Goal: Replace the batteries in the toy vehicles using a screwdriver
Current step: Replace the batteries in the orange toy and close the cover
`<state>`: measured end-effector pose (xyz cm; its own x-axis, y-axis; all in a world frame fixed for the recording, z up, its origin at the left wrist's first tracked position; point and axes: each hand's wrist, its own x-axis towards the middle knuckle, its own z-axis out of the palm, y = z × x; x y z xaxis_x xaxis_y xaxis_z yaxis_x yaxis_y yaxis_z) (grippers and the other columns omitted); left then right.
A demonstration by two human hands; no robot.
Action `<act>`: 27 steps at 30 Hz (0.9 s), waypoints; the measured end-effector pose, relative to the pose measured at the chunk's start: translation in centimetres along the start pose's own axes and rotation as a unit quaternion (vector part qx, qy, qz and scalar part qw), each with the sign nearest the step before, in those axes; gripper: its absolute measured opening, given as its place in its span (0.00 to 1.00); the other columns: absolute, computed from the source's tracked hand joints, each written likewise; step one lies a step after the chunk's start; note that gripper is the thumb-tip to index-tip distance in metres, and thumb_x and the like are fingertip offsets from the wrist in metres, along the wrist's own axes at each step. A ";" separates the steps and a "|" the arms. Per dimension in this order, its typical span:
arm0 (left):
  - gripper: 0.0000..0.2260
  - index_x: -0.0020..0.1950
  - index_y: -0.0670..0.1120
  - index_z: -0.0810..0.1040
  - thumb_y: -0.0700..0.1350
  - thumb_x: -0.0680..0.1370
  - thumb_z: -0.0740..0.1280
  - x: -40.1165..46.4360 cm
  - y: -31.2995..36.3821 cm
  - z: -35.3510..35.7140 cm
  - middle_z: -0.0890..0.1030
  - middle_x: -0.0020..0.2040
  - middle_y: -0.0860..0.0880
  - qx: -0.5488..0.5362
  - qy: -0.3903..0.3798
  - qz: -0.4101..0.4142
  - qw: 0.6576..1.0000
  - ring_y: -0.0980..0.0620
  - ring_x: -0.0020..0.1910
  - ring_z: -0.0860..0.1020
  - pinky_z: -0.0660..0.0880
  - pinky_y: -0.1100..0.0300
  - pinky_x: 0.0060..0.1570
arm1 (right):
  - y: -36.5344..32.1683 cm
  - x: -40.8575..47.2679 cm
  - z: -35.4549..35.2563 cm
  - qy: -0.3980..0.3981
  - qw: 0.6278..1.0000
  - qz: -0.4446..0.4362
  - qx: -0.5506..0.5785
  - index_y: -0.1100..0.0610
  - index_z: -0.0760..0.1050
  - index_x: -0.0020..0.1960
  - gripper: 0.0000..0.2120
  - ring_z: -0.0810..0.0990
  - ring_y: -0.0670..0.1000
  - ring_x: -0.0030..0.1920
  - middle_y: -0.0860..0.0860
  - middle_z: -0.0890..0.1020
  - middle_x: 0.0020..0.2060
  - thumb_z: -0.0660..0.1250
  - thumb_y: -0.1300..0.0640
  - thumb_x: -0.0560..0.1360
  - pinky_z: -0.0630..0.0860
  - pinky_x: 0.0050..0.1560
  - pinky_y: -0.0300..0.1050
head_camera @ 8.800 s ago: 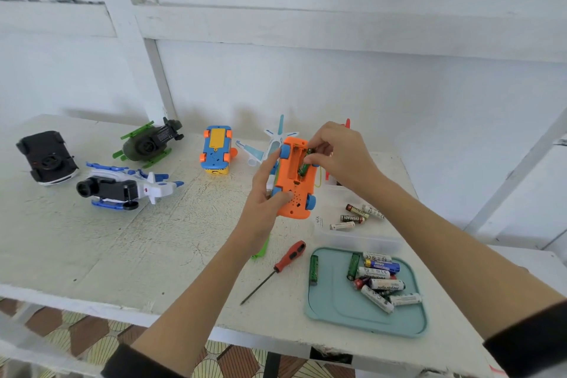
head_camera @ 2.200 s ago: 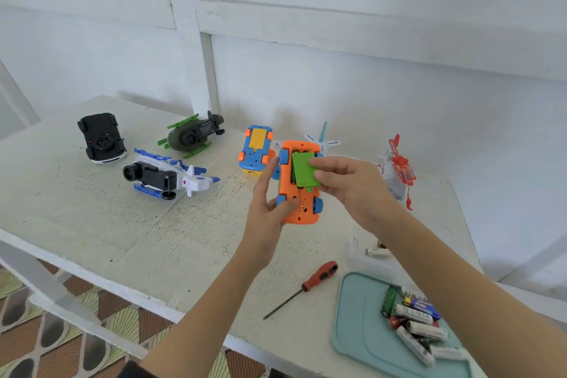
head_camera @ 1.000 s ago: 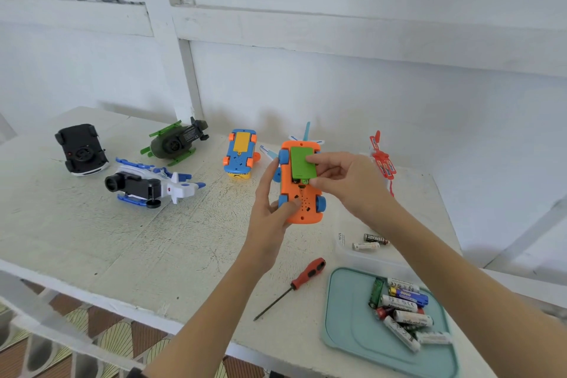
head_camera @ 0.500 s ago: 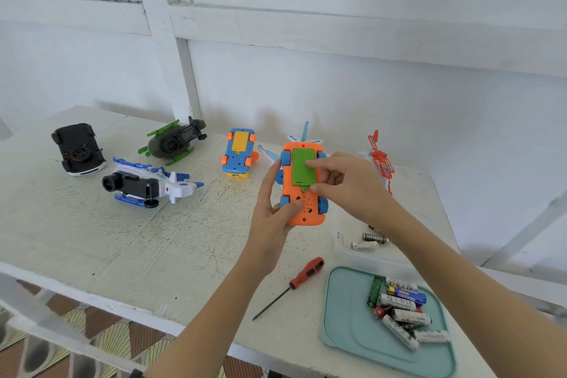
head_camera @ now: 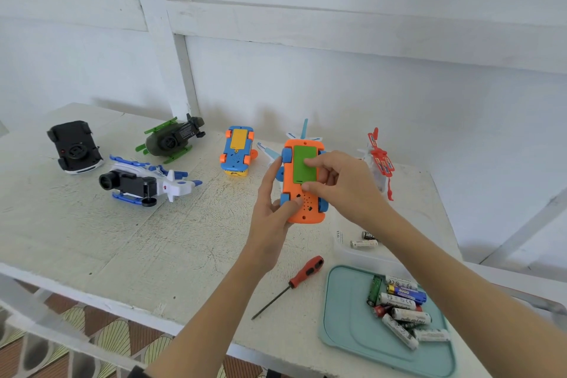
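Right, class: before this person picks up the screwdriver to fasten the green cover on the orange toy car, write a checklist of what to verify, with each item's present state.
1. Green cover lies flat on the orange toy car: ok.
2. Left hand grips the car steady: ok.
3. Right hand presses the cover with its fingers: ok.
4. Red screwdriver lies free on the table, beside the teal tray: ok.
5. Screw in place: cannot tell.
6. Batteries seated under the cover: cannot tell, hidden.
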<state>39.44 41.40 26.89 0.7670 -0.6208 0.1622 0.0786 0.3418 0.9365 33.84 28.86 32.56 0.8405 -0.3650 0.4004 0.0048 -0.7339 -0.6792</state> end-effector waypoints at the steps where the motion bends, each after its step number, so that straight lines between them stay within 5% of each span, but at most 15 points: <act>1: 0.30 0.74 0.54 0.59 0.28 0.79 0.58 0.0 0.0 0.0 0.80 0.46 0.74 0.001 0.000 -0.002 1.000 0.62 0.48 0.82 0.77 0.49 0.54 | 0.1 0.0 0.1 -0.001 1.000 -0.002 -0.002 0.58 0.78 0.57 0.17 0.70 0.42 0.37 0.47 0.72 0.35 0.74 0.61 0.68 0.69 0.43 0.33; 4: 0.31 0.75 0.56 0.60 0.30 0.79 0.61 0.3 -0.4 -0.4 0.81 0.47 0.71 0.006 0.000 -0.011 1.000 0.60 0.48 0.82 0.76 0.45 0.57 | 0.4 0.2 0.0 -0.021 1.000 -0.002 0.007 0.58 0.77 0.59 0.18 0.71 0.42 0.37 0.47 0.73 0.37 0.73 0.61 0.69 0.70 0.44 0.33; 7: 0.33 0.73 0.60 0.63 0.39 0.73 0.69 0.7 -0.6 -1.6 0.82 0.59 0.59 0.025 0.013 -0.014 1.000 0.49 0.56 0.81 0.76 0.41 0.58 | 0.6 0.0 0.1 -0.035 0.999 -0.009 0.021 0.55 0.75 0.62 0.19 0.72 0.45 0.38 0.50 0.75 0.38 0.71 0.61 0.71 0.71 0.44 0.34; 10: 0.37 0.74 0.61 0.63 0.43 0.69 0.72 0.8 -0.6 -3.2 0.75 0.69 0.49 0.031 0.042 -0.016 0.999 0.42 0.60 0.80 0.78 0.41 0.56 | 1.0 -1.0 0.3 -0.038 0.998 -0.057 0.000 0.57 0.80 0.53 0.12 0.72 0.43 0.35 0.47 0.75 0.36 0.71 0.65 0.70 0.70 0.40 0.30; 14: 0.33 0.71 0.62 0.65 0.41 0.71 0.69 0.5 -1.4 -5.4 0.76 0.68 0.47 0.034 0.075 -0.022 0.996 0.44 0.59 0.81 0.78 0.42 0.55 | 2.7 -3.1 2.2 -0.249 0.961 -0.097 -0.069 0.58 0.82 0.46 0.06 0.73 0.41 0.38 0.48 0.77 0.39 0.72 0.63 0.70 0.66 0.42 0.29; 17: 0.30 0.67 0.66 0.67 0.41 0.70 0.69 0.1 -2.0 -6.4 0.72 0.71 0.46 0.041 0.092 -0.025 0.995 0.44 0.58 0.81 0.79 0.43 0.54 | 3.9 -4.6 4.3 -0.356 0.913 -0.125 -0.157 0.56 0.81 0.53 0.10 0.72 0.50 0.50 0.52 0.79 0.49 0.71 0.58 0.71 0.68 0.52 0.44; 22: 0.31 0.69 0.63 0.67 0.37 0.73 0.70 -0.1 -2.8 -7.6 0.72 0.70 0.47 0.036 0.103 -0.025 0.994 0.44 0.58 0.81 0.78 0.40 0.56 | 4.8 -5.5 5.8 -0.403 0.857 -0.157 -0.281 0.49 0.77 0.60 0.15 0.68 0.49 0.57 0.48 0.76 0.55 0.68 0.52 0.73 0.62 0.51 0.44; 27: 0.30 0.70 0.61 0.65 0.36 0.75 0.69 -0.1 -3.0 -8.0 0.76 0.67 0.47 0.038 0.104 -0.025 0.993 0.45 0.57 0.81 0.78 0.40 0.57 | 5.5 -5.5 6.3 -0.388 0.879 -0.141 -0.240 0.52 0.80 0.55 0.11 0.70 0.51 0.56 0.50 0.77 0.52 0.66 0.56 0.74 0.64 0.51 0.44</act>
<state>44.16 46.09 21.62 0.8794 -0.4730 0.0548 0.0770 0.2548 0.9639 32.61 30.45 22.75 0.9598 0.2342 -0.1547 0.2001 -0.9574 -0.2081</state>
